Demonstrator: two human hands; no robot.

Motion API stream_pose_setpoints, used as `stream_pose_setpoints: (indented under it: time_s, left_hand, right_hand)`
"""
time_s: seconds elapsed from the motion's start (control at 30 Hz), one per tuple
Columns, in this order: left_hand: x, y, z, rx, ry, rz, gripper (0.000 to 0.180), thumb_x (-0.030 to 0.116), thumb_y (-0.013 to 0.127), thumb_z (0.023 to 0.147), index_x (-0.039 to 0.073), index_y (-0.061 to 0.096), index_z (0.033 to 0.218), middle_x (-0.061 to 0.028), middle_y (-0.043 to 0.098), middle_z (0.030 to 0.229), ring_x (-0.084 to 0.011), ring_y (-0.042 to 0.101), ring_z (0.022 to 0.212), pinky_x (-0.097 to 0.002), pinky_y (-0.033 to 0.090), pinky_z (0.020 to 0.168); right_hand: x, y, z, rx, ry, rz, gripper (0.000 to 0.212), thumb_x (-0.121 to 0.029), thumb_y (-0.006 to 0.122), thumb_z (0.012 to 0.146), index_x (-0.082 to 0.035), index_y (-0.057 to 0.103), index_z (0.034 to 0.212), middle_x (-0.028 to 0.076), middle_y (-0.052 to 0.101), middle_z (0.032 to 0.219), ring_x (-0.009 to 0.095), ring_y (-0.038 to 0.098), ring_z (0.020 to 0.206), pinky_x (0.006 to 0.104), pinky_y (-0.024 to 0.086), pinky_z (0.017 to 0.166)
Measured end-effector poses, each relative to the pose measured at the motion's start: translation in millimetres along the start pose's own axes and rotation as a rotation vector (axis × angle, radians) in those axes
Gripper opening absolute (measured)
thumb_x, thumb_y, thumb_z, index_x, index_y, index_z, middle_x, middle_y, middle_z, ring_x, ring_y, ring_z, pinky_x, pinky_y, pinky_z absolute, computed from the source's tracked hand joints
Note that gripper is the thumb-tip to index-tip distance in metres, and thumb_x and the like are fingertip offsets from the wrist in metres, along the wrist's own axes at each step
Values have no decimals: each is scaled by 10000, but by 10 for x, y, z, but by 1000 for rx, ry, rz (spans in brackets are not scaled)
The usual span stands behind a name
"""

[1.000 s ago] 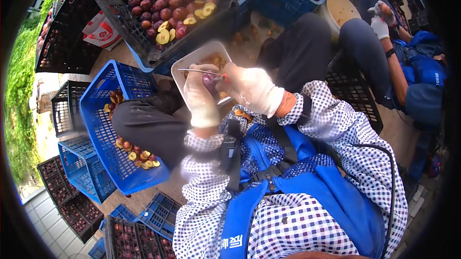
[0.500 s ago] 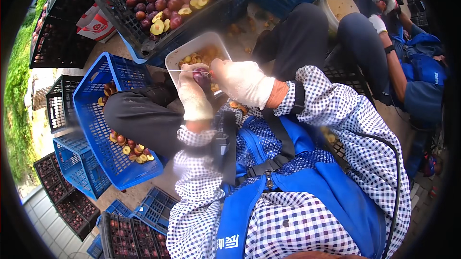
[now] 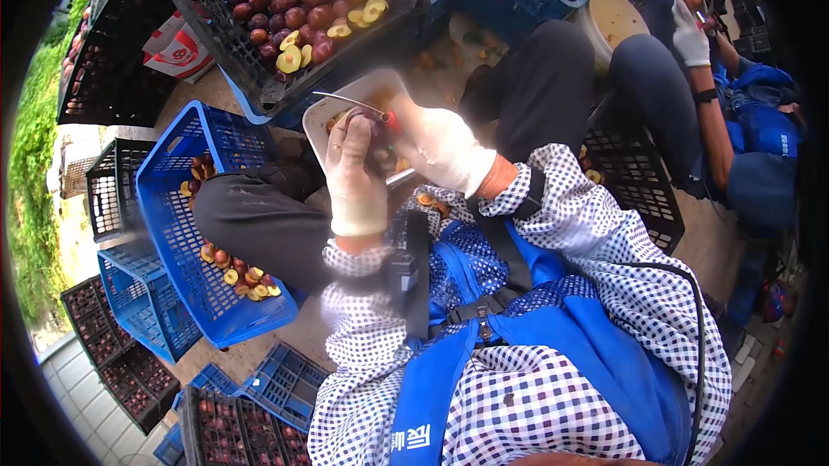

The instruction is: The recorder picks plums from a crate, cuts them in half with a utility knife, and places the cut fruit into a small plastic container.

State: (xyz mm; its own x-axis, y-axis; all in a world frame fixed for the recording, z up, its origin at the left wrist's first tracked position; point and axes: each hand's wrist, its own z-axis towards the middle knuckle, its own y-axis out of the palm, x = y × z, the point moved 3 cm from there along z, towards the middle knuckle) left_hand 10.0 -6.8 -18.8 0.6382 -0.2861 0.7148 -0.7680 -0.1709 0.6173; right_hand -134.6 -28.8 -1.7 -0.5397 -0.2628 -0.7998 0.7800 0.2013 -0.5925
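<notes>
My left hand point(image 3: 354, 174), in a white glove, is closed around a dark red plum point(image 3: 377, 153), mostly hidden by the fingers and thumb. My right hand point(image 3: 445, 148), gloved as well, grips a knife point(image 3: 390, 118) with a red handle and a thin, slightly curved blade. That blade points left, passing just above the plum and my left fingertips; whether it touches the fruit I cannot tell. Below both hands is a white tub point(image 3: 377, 79) with yellowish pieces in it, held between my knees.
A black crate point(image 3: 250, 77) of whole plums and some yellow halves stands ahead. Beside my left leg is a blue crate point(image 3: 186, 280) holding cut plums. At the right, a co-worker's gloved hand point(image 3: 691, 38) holds a plum near a pale bucket point(image 3: 596, 38). More crates stand lower left.
The knife blade has swung from nearly level to tilted, its tip higher. My left fingers have shifted over the plum, and my right hand has turned slightly. The co-worker's hands have moved.
</notes>
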Motion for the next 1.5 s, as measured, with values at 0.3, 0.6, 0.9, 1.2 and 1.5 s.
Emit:
stream_pose_setpoints:
  time_s: [0.3,0.6,0.9,1.2,1.5]
  left_hand:
    - [420,-56,-136,-159,268,25,562,266,735,916,22,502,1366,-63,561,1217,-133,589,1007,-246,527,799]
    - [274,-99,-237,-167,143,-173,720,461,712,914,-5,461,1403,-122,583,1260,-135,566,867,-308,491,802]
    - [349,55,-300,-108,152,67,546,298,709,926,-47,539,1314,-110,640,1175,-183,622,1043,-322,494,935]
    - [633,374,-425,36,392,892,451,147,770,824,-24,611,1210,-78,673,1049,-177,642,924,-303,526,851]
    - [499,285,-401,38,297,450,560,72,803,693,-33,618,1211,-108,636,1170,-229,628,1053,-343,513,911]
  right_hand:
    - [-470,-626,-149,-161,169,447,313,-284,563,981,7,654,1057,64,613,753,145,561,658,289,463,642]
    - [-510,-294,-209,-29,-146,200,166,-165,655,951,-18,624,1022,198,649,843,382,658,781,404,513,675]
    - [-351,-193,-85,-336,134,110,229,-235,611,995,-25,591,1082,219,664,843,394,669,793,436,508,696]
    - [-170,-281,24,-347,-302,325,583,-145,787,700,-40,583,1236,187,604,1049,376,637,846,405,521,728]
    - [-210,-209,-28,-305,-173,564,312,-168,665,926,28,574,1151,196,610,1162,369,657,950,391,528,816]
